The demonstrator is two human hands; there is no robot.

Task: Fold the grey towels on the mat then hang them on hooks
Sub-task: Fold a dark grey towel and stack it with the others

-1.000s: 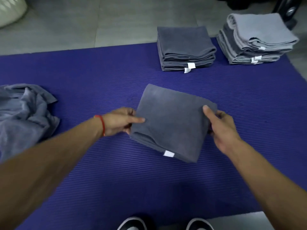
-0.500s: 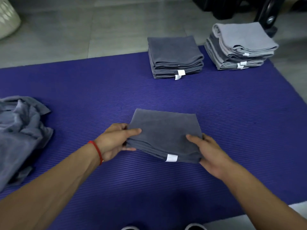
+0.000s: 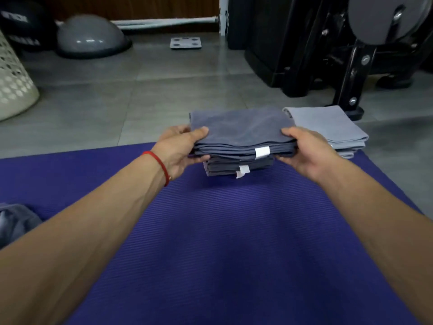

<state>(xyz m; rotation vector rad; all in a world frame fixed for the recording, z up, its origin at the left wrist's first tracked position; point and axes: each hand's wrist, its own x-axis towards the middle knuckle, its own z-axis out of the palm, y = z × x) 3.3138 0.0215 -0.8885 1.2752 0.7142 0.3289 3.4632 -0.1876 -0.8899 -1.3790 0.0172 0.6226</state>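
Purple mat (image 3: 234, 242): both hands grip folded towel (image 3: 241, 130) atop dark stack (image 3: 234, 168).

- looks like a home gym, tiled floor (image 3: 164, 95)
- purple exercise mat (image 3: 234, 231) underfoot
- grey balance dome (image 3: 90, 35) at 11 o'clock
- bathroom scale (image 3: 185, 42) at 12
- black weight machine (image 3: 351, 55) at 1

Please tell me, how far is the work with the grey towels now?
Done: a dark folded stack and a lighter folded stack sit at the mat's far edge. In hand: the left hand and right hand grip a folded dark towel over the dark stack. Left: an unfolded towel at the left edge; no hooks in view, so no hanging yet.
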